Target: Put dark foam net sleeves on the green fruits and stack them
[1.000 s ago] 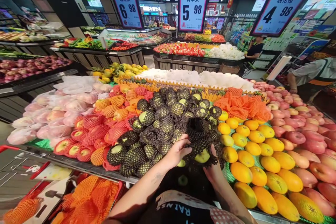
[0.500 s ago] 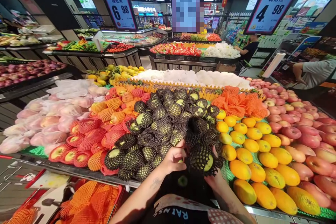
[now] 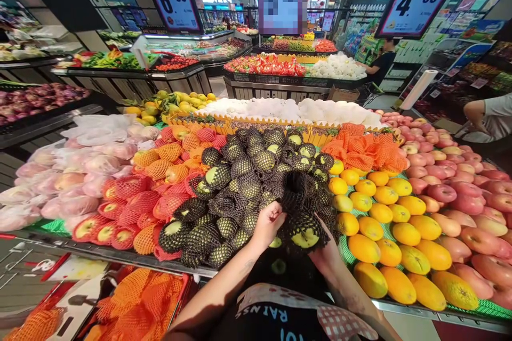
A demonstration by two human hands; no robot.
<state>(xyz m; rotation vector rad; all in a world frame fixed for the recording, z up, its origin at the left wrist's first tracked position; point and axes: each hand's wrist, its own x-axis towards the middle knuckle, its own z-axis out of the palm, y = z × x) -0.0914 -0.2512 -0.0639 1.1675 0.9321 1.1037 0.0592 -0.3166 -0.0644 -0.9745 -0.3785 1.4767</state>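
Note:
My right hand [image 3: 327, 251] is wrapped around the right side and underside of a green apple [image 3: 306, 237] in a black foam net sleeve, part of its green skin bare. Close to its left, my left hand [image 3: 269, 225] has its fingers curled together; what they pinch, if anything, is hidden. Black netting with a dark opening [image 3: 295, 184] stands just beyond both hands. A heap of netted green apples [image 3: 244, 192] lies beyond and to the left. Below the hands, a small pale green round shape [image 3: 279, 265] shows against dark cloth.
Oranges [image 3: 364, 248] and red apples [image 3: 444, 197] lie to the right. Left are apples in red nets [image 3: 136, 202] and bagged fruit [image 3: 84, 170]. Orange netting is piled behind the oranges [image 3: 360, 152] and in a crate [image 3: 136, 298] at lower left. Another person's arm [image 3: 476, 117] shows far right.
My right hand has turned the netted apple so more bare green skin faces up. My left fingers have curled tighter. The whole view has shifted slightly.

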